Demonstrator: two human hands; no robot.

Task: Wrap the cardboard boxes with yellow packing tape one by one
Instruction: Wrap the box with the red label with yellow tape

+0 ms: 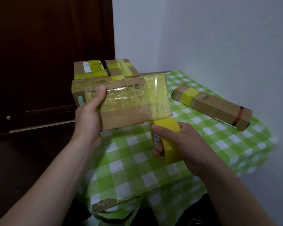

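Head view, centre frame: left hand [88, 115] grips the lifted box [121, 101] while right hand [178, 144] clasps the tape roll [166, 141], mid-wrap; next, probably carry the roll underneath.

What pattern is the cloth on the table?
Green and white checks on the tablecloth, clearest in the head view.

The big box [121, 101] is brown cardboard, tilted, with shiny yellow tape over its top and right end. A strip of tape joins its right corner to the yellow tape roll [166, 139] just below. The left small box [88, 69] and the right small box [121, 67], both taped, sit just behind the big box. The long box [216, 108], with one yellow band, lies to its right.
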